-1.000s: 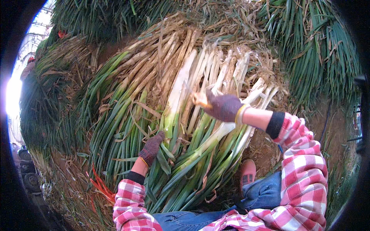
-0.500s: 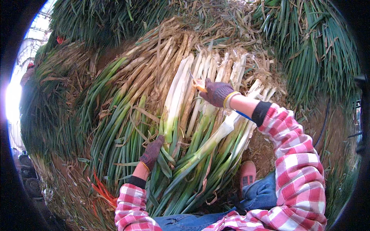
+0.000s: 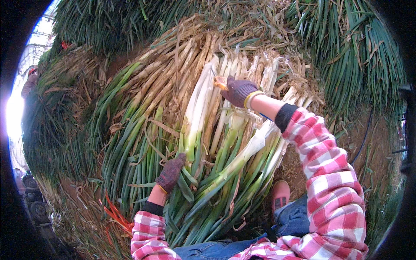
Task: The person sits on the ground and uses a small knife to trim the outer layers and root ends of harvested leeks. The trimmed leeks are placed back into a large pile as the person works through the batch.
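My left hand [image 3: 170, 173], in a dark knitted glove, is closed round the green part of a long onion [image 3: 200, 106]. Its thick white stalk points away from me across the heap. Higher up, my right hand [image 3: 239, 92] grips a small orange air blow gun [image 3: 220, 82], with a short stretch of blue hose [image 3: 265, 117] by the wrist. The tool's tip is near the upper white part of that stalk; I cannot tell whether they touch. To the right, another peeled long onion [image 3: 242, 156] lies slantwise over the others. My fingers partly hide the tool.
Unpeeled long onions [image 3: 169, 82] with brown outer skins lie to the left. Large heaps of green leaves [image 3: 346, 52] stand at the far side and right. Orange-red strips [image 3: 117, 214] lie lower left. A dark cable [image 3: 366, 136] runs along the ground at right. My shoe [image 3: 281, 195] is beside the onions.
My right hand has shifted a little left and away from me with the air blow gun, nearer the white stalk's upper end. My left hand keeps its hold, almost unmoved.
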Available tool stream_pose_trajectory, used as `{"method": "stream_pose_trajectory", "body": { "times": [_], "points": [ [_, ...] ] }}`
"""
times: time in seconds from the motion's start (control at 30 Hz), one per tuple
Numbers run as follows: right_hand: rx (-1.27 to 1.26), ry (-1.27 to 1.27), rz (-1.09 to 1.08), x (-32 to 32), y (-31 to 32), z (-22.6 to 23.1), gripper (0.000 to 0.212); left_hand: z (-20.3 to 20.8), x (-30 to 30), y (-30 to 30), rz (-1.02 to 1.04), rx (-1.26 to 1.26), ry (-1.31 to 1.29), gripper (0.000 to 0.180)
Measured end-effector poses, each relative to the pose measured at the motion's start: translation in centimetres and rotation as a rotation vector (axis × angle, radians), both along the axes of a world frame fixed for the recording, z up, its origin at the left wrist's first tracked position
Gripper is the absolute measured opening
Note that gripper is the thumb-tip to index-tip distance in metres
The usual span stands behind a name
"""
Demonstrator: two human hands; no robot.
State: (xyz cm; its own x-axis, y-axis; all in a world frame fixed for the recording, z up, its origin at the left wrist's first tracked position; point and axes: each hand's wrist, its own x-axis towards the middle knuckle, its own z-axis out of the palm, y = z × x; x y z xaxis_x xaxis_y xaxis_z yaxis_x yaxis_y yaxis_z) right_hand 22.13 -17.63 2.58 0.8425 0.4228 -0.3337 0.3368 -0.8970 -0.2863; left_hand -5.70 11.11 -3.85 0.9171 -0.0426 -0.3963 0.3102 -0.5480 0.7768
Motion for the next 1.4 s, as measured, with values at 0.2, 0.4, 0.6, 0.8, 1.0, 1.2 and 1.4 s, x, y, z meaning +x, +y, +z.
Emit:
{"method": "stream_pose_trajectory", "body": {
  "times": [0.2,0.4,0.6,0.8,1.0,1.2,1.4],
  "points": [
    [0.038,-0.027,0.142,-5.3,-3.5,2.9,0.060,6.3,0.7,-3.6,0.005,-0.115,0.251,0.043],
    [0.070,-0.032,0.153,-9.5,-6.6,7.1,0.069,10.3,-0.6,-10.6,-0.315,0.428,0.139,0.062],
    [0.024,0.031,0.204,-12.0,-8.1,6.2,0.069,11.3,-1.2,-15.2,-0.597,0.385,-0.028,0.071],
    [-0.009,0.053,0.201,-12.8,-9.4,4.4,0.075,5.9,2.6,-8.6,-0.124,0.679,-0.043,0.078],
    [-0.020,0.052,0.270,-13.3,-9.4,5.0,0.067,3.4,1.9,-6.3,-0.020,0.559,0.265,0.105],
    [0.146,0.190,0.554,-18.4,-8.0,6.9,0.062,4.5,2.5,-6.5,0.014,0.587,0.203,0.112],
    [0.131,0.270,0.582,-18.5,-6.6,7.4,0.066,5.5,2.5,-7.2,0.042,0.600,0.205,0.100]
  ]
}}
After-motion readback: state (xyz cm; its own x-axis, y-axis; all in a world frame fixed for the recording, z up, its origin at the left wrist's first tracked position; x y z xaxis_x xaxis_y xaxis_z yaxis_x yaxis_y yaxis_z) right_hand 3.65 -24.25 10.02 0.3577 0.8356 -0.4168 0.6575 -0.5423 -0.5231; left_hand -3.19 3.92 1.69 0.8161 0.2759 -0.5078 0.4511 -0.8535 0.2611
